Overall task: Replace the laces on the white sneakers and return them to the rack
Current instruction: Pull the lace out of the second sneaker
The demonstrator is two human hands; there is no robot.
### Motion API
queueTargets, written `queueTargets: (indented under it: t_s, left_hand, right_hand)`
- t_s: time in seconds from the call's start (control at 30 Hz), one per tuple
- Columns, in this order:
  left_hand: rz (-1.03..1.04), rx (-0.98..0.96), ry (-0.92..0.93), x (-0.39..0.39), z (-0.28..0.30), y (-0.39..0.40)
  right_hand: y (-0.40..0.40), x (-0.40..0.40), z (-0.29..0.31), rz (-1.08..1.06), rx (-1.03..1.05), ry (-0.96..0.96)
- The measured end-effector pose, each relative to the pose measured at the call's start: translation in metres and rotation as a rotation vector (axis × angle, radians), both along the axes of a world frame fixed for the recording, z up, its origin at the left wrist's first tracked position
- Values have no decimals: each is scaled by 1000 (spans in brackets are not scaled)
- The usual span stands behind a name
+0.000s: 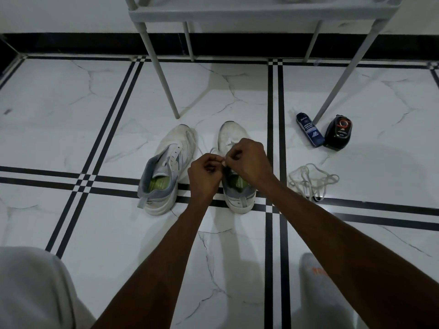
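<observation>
Two white sneakers with grey heels stand side by side on the tiled floor. The left sneaker [166, 167] has bare eyelets and a loose lace trailing off its toe. Over the right sneaker [234, 138] my left hand [205, 173] and my right hand [247, 162] meet, each with fingers curled and pinching a white lace [215, 150] above the tongue. Much of that shoe's lacing is hidden by my hands. A loose pile of white laces [311, 180] lies on the floor to the right.
The grey rack [237, 13] stands just beyond the shoes, its legs reaching the floor near the toes. A blue cleaner bottle [309, 129] and a black polish container [338, 132] lie by the right leg. My knees flank the lower edge.
</observation>
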State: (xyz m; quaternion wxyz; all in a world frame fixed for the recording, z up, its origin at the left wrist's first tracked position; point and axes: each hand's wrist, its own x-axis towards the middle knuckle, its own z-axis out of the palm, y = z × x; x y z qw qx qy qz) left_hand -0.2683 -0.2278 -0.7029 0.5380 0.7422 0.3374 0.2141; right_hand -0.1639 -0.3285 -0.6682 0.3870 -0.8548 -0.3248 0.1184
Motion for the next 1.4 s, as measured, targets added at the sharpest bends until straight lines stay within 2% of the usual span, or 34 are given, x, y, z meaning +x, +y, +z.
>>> queueTargets:
  t_s: [0.13, 0.17, 0.2, 0.3, 0.33, 0.37, 0.5, 0.63, 0.73, 0.83, 0.93, 1.1, 1.13, 1.23, 1.27, 1.3, 1.4]
  left_hand:
    - [-3, 12, 2, -3, 3, -1]
    - [-1, 12, -18, -3, 4, 0]
    - [0, 11, -35, -4, 4, 0]
    - [9, 10, -33, -5, 6, 2]
    - [14, 15, -25, -5, 6, 1]
    - [18, 23, -16, -5, 6, 1]
    - [32, 43, 13, -3, 4, 0]
    - [27, 61, 25, -2, 3, 0]
    - [14, 58, 17, -3, 2, 2]
    - [7, 55, 17, -5, 2, 3]
    - [20, 69, 7, -4, 2, 3]
    - [2, 95, 22, -3, 1, 3]
    - [5, 95, 24, -3, 0, 4]
    - [43, 99, 61, -6, 1, 9]
    - [50, 109, 79, -8, 1, 10]
    - [45, 123, 86, -8, 2, 10]
    - [5, 145, 71, -3, 2, 4]
  right_hand:
    - [1, 2, 5, 46, -35, 67]
    - [-4, 11, 4, -15, -33, 57]
    - [-11, 24, 4, -157, 4, 60]
    - [-43, 71, 12, -758, 171, 67]
    - [-49, 81, 10, -827, 165, 44]
    - [-51, 87, 6, -786, 130, 45]
    - [-35, 53, -14, -246, -4, 29]
    - [-13, 18, -19, 70, -65, -158]
    - [-4, 7, -22, 180, -223, -229]
    - [-4, 4, -28, 232, -263, -294]
    - [-9, 4, -23, 282, -263, -227]
    - [-12, 6, -19, 295, -252, -356]
    - [-14, 12, -17, 235, -207, -351]
    - [-36, 54, 0, -356, -113, -228]
    - [-46, 70, 3, -476, -124, -146]
    - [-53, 82, 5, -499, -157, -66]
    - [-52, 77, 4, -366, -295, 86]
